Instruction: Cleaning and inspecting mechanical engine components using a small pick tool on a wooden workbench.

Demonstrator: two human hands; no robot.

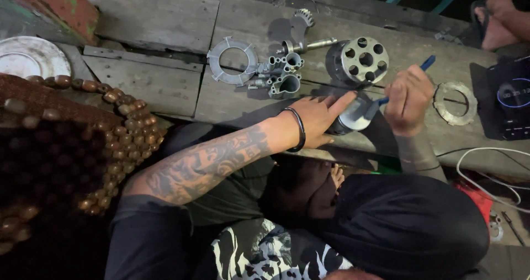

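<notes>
My left hand [319, 117], with a black band on the wrist, steadies a round grey metal part [353, 117] on the wooden bench [165, 78]. My right hand [408, 99] is closed on a blue-handled tool [426, 63] whose tip meets that part. Just beyond lies a metal drum with several round holes [361, 59]. Left of it are a cast metal housing [281, 73] and a flat metal ring [232, 61].
A second metal ring [455, 102] lies right of my right hand, near a dark device with a lit screen [513, 98]. Another person's arm [499, 15] shows at the top right. A wooden bead mat [72, 142] fills the left; a white cable [486, 169] runs right.
</notes>
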